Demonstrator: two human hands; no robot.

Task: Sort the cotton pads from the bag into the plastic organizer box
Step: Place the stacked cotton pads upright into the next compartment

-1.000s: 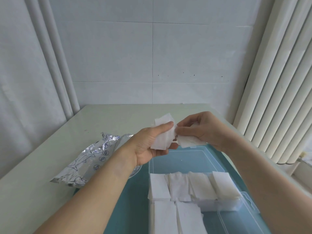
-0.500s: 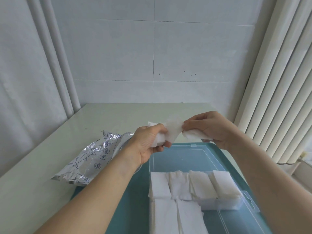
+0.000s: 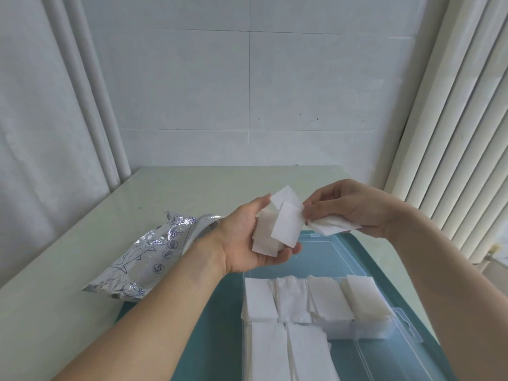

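My left hand (image 3: 247, 240) holds a small stack of white cotton pads (image 3: 270, 235) in its palm above the far end of the clear plastic organizer box (image 3: 324, 251). My right hand (image 3: 354, 207) pinches the corner of the top pad (image 3: 287, 226) with its fingertips and keeps another pad (image 3: 332, 227) tucked under its fingers. Several box compartments near me hold rows of stacked pads (image 3: 299, 298). The silver foil bag (image 3: 148, 254) with blue drawings lies open on the table to the left.
The box rests on a teal mat (image 3: 225, 314) on a pale green table (image 3: 192, 188). Tiled wall stands behind, white pipes at the left, vertical blinds (image 3: 453, 133) at the right.
My left hand has turned palm-up and lowered a little, showing the stack. The right hand has lifted one pad partly off the stack.
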